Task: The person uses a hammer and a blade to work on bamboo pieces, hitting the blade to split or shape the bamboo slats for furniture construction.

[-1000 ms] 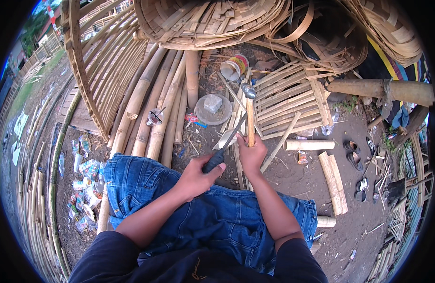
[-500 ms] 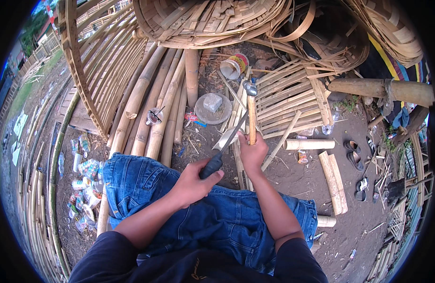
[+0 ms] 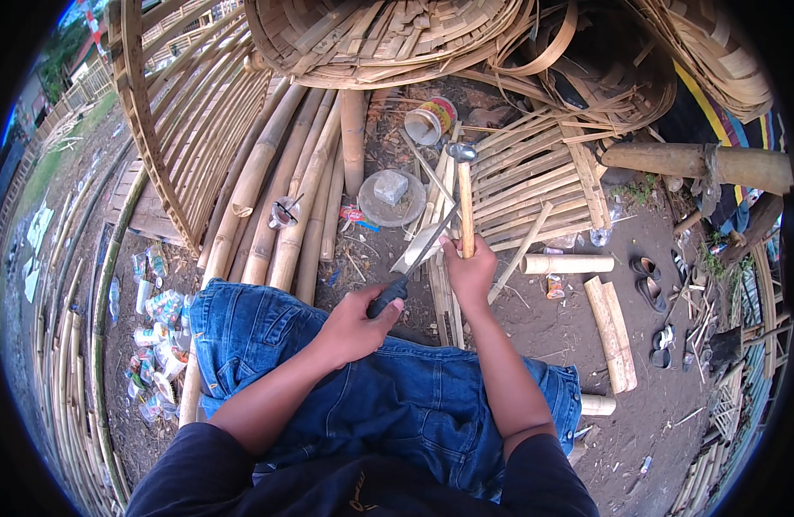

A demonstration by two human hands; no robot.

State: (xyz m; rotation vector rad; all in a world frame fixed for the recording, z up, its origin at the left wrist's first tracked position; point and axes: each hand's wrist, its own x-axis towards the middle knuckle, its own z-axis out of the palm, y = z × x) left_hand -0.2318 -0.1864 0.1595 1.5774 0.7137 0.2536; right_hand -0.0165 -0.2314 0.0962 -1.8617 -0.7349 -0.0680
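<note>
My left hand [image 3: 358, 326] is wrapped round the dark handle of a long, narrow-bladed knife [image 3: 427, 248]. Its blade slants up and to the right, away from my lap. In my right hand [image 3: 472, 271], closed on the lower end of its wooden handle, a hammer [image 3: 466, 194] stands head up, its metal head at the far end. The knife's tip lies close beside the hammer handle; I cannot tell if they touch. Below and beyond the blade are pale bamboo strips [image 3: 442, 297] on the ground. Both hands are above my jeans-covered legs [image 3: 371, 388].
Bamboo poles [image 3: 263, 233] lie to the left, near a slatted bamboo frame [image 3: 190, 129]. A round base bearing a stone block [image 3: 390, 185] and a tipped bucket [image 3: 430, 121] stand ahead. A slatted panel [image 3: 522, 181], split bamboo [image 3: 610, 336] and sandals [image 3: 648, 284] lie right. Woven baskets [image 3: 388, 43] are beyond.
My right hand and the hammer have shifted slightly up and to the right. The left hand, still gripping the knife, has moved a little left, and the gap between the hands is wider.
</note>
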